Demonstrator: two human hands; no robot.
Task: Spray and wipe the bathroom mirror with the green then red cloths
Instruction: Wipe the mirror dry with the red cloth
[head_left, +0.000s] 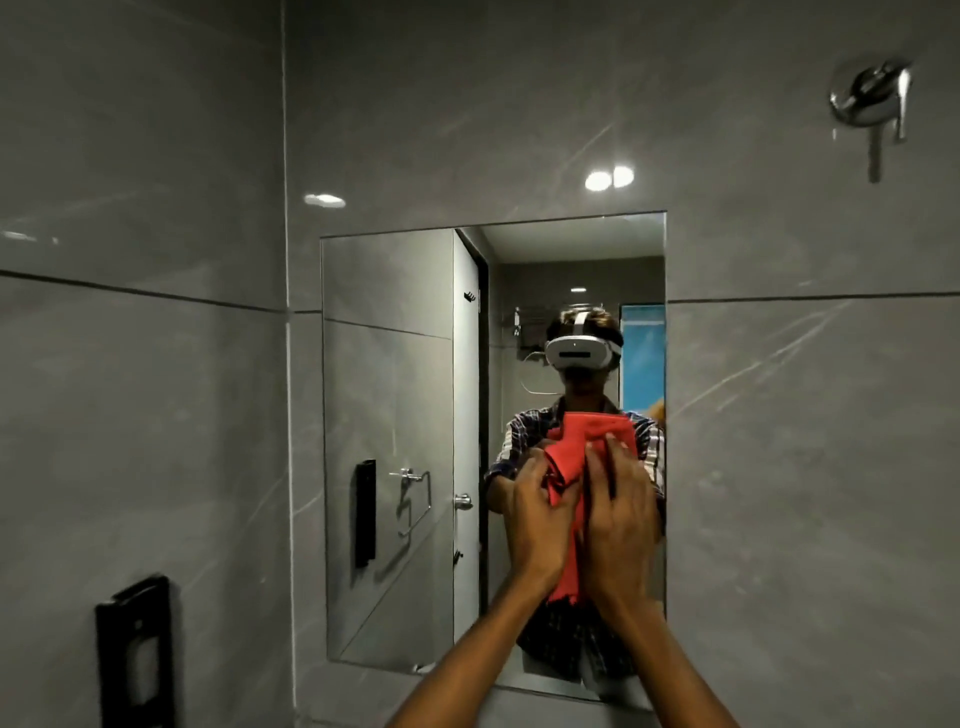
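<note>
The rectangular bathroom mirror (395, 447) hangs on the grey tiled wall ahead. In front of its lower right part I hold the red cloth (569, 470) bunched between both hands, its tail hanging down between my wrists. My left hand (535, 525) grips the cloth's left side, and my right hand (618, 514) presses on its right side with fingers pointing up. The mirror reflects a person with a headset holding the cloth. No green cloth or spray bottle is in view.
A chrome tap fitting (872, 98) sticks out of the wall at the upper right. A black wall holder (136, 654) is mounted at the lower left. The tiled corner of two walls runs down left of the mirror.
</note>
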